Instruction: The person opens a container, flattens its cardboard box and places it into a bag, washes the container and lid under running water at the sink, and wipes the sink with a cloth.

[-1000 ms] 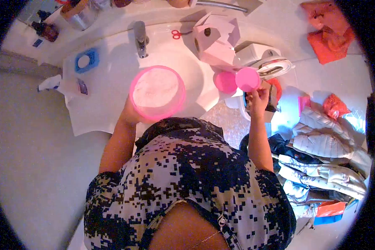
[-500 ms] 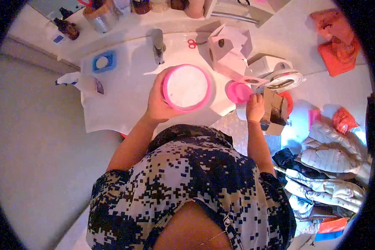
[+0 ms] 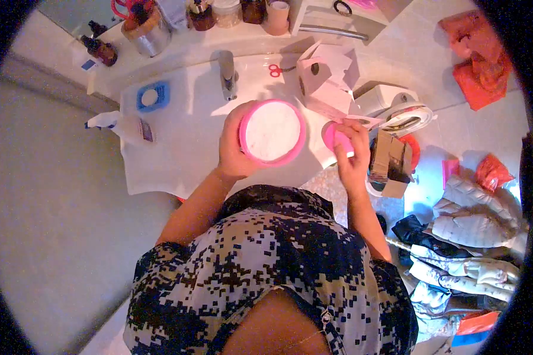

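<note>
White countertop [image 3: 180, 139] below: left fingers [image 3: 237, 113] clasp pink tub's [image 3: 272, 131] side; right fingers [image 3: 356, 131] overlap pink disc [image 3: 329, 137], grip unclear.

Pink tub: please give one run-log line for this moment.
pink tub: white inside; left hand: holds tub; right hand: at pink disc

You can read no text, brand or number here; any print is too small or blurred.
</note>
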{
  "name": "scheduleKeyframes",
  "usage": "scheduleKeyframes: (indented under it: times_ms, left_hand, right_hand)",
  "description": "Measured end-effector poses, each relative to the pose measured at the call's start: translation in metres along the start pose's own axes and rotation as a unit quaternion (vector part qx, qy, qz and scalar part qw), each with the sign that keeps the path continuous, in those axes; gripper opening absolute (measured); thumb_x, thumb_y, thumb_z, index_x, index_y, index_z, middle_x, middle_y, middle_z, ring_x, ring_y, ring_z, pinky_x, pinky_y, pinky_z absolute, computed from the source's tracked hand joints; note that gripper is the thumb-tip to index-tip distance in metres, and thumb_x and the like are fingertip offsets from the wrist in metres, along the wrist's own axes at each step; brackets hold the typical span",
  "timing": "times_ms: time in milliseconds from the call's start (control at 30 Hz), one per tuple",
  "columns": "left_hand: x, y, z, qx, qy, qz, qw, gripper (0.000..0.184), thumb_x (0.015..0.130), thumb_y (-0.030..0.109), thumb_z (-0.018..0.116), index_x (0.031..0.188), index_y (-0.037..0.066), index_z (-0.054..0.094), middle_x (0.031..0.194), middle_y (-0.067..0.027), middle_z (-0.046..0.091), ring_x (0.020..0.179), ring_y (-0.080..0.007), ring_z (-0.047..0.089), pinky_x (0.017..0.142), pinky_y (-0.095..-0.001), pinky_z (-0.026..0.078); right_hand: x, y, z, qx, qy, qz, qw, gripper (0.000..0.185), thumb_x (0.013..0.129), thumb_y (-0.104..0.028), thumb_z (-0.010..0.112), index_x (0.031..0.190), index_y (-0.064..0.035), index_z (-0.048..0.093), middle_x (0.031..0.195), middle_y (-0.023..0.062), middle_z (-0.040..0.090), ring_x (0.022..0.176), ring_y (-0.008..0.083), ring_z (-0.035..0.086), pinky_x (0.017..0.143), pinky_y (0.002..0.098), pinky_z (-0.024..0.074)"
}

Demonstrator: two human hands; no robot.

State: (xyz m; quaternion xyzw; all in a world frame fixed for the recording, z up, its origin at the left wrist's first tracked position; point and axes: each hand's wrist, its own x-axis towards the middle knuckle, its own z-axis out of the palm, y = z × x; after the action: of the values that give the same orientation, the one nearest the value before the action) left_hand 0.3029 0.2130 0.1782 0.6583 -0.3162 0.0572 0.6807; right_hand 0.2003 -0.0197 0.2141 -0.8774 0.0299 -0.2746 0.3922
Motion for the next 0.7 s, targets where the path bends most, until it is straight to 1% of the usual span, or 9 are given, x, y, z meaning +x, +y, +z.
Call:
scheduleKeyframes:
  times_ms: [67,133,200,333,433,533,600,667,700]
  left_hand:
    - [0.009,-0.004,0.004,-0.014,0.018,0.094,0.995,0.101,0.047,0.019,0.090,0.129,0.004,0.034,0.126,-0.0137,0.045,0.118,-0.0251,0.046,0.100,-0.0370,0.038]
    - [0.011,-0.003,0.007,-0.024,0.024,0.094,0.995,0.104,0.047,0.019,0.090,0.131,0.005,0.030,0.128,-0.0143,0.043,0.118,-0.0267,0.046,0.099,-0.0389,0.039]
    - [0.015,0.002,0.010,-0.028,0.025,0.009,0.999,0.112,0.045,0.019,0.090,0.133,0.006,0.023,0.132,-0.0152,0.039,0.119,-0.0287,0.045,0.099,-0.0427,0.040]
    - [0.018,0.006,0.011,-0.043,0.036,0.109,0.992,0.100,0.047,0.019,0.091,0.128,0.004,0.034,0.128,-0.0146,0.042,0.117,-0.0267,0.047,0.098,-0.0382,0.040]
    - [0.017,0.004,0.013,-0.039,0.042,0.096,0.994,0.101,0.048,0.020,0.090,0.129,0.004,0.033,0.129,-0.0148,0.042,0.118,-0.0272,0.046,0.099,-0.0388,0.038]
    - [0.013,0.005,0.013,-0.098,0.032,0.041,0.994,0.104,0.048,0.020,0.090,0.131,0.005,0.029,0.130,-0.0156,0.040,0.119,-0.0274,0.044,0.101,-0.0392,0.037]
    - [0.004,0.003,0.020,-0.225,0.045,0.021,0.973,0.107,0.049,0.020,0.090,0.132,0.005,0.025,0.131,-0.0162,0.039,0.121,-0.0273,0.042,0.102,-0.0392,0.036]
    - [0.019,-0.002,0.023,-0.119,0.056,0.114,0.985,0.108,0.050,0.017,0.089,0.134,0.005,0.022,0.133,-0.0164,0.036,0.123,-0.0270,0.040,0.103,-0.0394,0.035]
    - [0.026,-0.003,0.023,-0.098,0.050,0.095,0.989,0.108,0.050,0.017,0.089,0.134,0.005,0.022,0.133,-0.0165,0.036,0.123,-0.0272,0.040,0.103,-0.0396,0.034]
  right_hand:
    - [0.019,-0.048,-0.001,0.032,-0.045,-0.066,0.996,0.041,0.071,-0.027,0.069,0.106,-0.0061,0.062,0.120,0.0172,0.048,0.114,0.0335,0.044,0.097,0.0424,0.0340]
    - [0.028,-0.071,0.000,0.027,-0.078,-0.143,0.986,0.049,0.070,-0.031,0.070,0.111,-0.0073,0.061,0.124,0.0183,0.045,0.117,0.0340,0.042,0.099,0.0434,0.0315]
    - [0.034,-0.071,0.010,0.081,-0.087,-0.125,0.985,0.063,0.066,-0.036,0.074,0.119,-0.0079,0.055,0.130,0.0190,0.040,0.120,0.0346,0.038,0.101,0.0440,0.0297]
    - [0.038,-0.072,0.022,0.147,-0.109,-0.097,0.978,0.097,0.055,-0.042,0.081,0.134,-0.0071,0.037,0.138,0.0212,0.030,0.127,0.0366,0.031,0.104,0.0457,0.0256]
    - [0.036,-0.069,0.030,0.136,-0.133,-0.117,0.975,0.110,0.049,-0.041,0.085,0.137,-0.0041,0.029,0.140,0.0216,0.028,0.130,0.0362,0.028,0.106,0.0447,0.0247]
    - [0.031,-0.069,0.036,0.197,-0.159,-0.040,0.967,0.116,0.053,-0.034,0.087,0.139,0.0014,0.019,0.141,0.0174,0.027,0.129,0.0288,0.031,0.107,0.0400,0.0246]
    - [0.032,-0.074,0.033,0.147,-0.150,-0.102,0.972,0.114,0.053,-0.030,0.087,0.139,0.0006,0.020,0.140,0.0166,0.031,0.128,0.0281,0.033,0.106,0.0395,0.0259]
    - [0.033,-0.072,0.035,0.122,-0.135,-0.121,0.976,0.108,0.054,-0.029,0.087,0.138,-0.0008,0.024,0.138,0.0167,0.034,0.127,0.0289,0.036,0.105,0.0390,0.0284]
    - [0.038,-0.063,0.042,0.121,-0.123,-0.112,0.979,0.104,0.055,-0.029,0.086,0.137,-0.0018,0.027,0.137,0.0172,0.036,0.126,0.0300,0.037,0.104,0.0388,0.0303]
